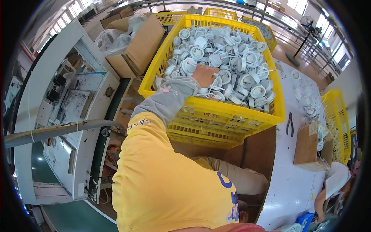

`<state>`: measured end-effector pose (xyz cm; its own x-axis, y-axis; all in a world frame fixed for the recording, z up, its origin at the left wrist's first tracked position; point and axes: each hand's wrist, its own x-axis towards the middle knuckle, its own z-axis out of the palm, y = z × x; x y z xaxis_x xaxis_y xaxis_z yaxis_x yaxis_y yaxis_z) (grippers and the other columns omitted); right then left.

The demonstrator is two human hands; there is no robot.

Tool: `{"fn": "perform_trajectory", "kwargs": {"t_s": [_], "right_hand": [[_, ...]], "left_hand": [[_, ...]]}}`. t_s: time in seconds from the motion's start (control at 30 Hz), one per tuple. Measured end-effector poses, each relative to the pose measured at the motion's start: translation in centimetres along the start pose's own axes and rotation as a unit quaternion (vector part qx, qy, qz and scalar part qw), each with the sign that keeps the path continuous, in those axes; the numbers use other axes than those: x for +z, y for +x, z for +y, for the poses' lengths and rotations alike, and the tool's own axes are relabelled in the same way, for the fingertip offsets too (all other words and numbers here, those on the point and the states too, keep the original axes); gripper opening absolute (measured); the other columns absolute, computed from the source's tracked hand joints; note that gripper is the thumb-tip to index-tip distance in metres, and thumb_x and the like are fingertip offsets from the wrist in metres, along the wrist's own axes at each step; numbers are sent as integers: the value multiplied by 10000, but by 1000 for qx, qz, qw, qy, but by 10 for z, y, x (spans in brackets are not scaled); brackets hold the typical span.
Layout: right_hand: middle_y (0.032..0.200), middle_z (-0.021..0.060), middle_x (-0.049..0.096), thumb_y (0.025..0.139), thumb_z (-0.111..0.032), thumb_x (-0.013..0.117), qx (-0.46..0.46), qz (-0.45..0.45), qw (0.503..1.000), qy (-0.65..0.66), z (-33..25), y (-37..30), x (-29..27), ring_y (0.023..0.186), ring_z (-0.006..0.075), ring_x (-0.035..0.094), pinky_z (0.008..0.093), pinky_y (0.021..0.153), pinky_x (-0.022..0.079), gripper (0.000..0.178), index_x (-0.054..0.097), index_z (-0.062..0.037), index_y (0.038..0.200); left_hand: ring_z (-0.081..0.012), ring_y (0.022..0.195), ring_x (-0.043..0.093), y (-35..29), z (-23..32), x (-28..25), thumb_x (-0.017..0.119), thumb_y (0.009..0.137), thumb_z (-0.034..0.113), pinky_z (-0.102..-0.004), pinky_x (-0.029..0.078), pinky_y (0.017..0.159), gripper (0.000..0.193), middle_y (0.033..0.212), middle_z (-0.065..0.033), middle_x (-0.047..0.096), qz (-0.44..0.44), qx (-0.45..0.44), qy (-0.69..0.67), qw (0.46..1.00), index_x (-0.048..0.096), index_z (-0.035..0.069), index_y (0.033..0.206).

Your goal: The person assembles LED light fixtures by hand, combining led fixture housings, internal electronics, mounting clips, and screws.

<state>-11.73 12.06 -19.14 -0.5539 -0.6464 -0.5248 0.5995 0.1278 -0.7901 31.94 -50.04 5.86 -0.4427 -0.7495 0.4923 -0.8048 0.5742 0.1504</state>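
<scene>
My left hand (205, 75) reaches into a big yellow plastic crate (232, 115). Its fingers curl down among a heap of white round plastic housings (247, 81), many with thin white wires and small red tips. The fingertips are buried, so what they grip cannot be made out. Close beside the knuckles lies one round housing (189, 65), face up. My left sleeve is yellow with a grey cuff and crosses the crate's near rim. My right hand cannot be made out; the yellow shirt fills the lower middle.
Right of the crate, a pale table (286, 185) bears pliers (290, 124), loose housings and a wooden box (308, 145). Another person's arm (320, 205) shows at lower right. A white machine (87, 96) stands left, near a cardboard box (135, 48). A second yellow crate (338, 127) is far right.
</scene>
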Motion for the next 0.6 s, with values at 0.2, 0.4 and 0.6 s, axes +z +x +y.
{"fn": "perform_trajectory", "kwargs": {"t_s": [0.2,0.4,0.6], "right_hand": [[852,49,587,862,-192,530,-1,90,996,-14,-17,-5,19,744,104,542,242,643,450,135,521,-86,945],[849,50,583,862,-194,532,1,-6,1000,28,-12,20,1,731,104,534,242,635,447,137,520,-84,944],[847,51,579,862,-195,533,5,-147,988,52,-7,87,-8,719,103,527,242,627,444,139,519,-83,943]], "left_hand": [[-373,893,543,22,18,-14,502,815,378,-465,411,761,491,1017,-240,516,-79,-200,-94,972,334,149,1216],[-430,1012,485,21,26,22,496,802,399,-502,376,859,563,1262,-231,347,-44,-130,48,989,308,166,1278],[-377,1004,502,28,37,24,501,794,327,-462,394,840,507,1209,-197,403,-131,-72,-112,982,359,149,1248]]}}
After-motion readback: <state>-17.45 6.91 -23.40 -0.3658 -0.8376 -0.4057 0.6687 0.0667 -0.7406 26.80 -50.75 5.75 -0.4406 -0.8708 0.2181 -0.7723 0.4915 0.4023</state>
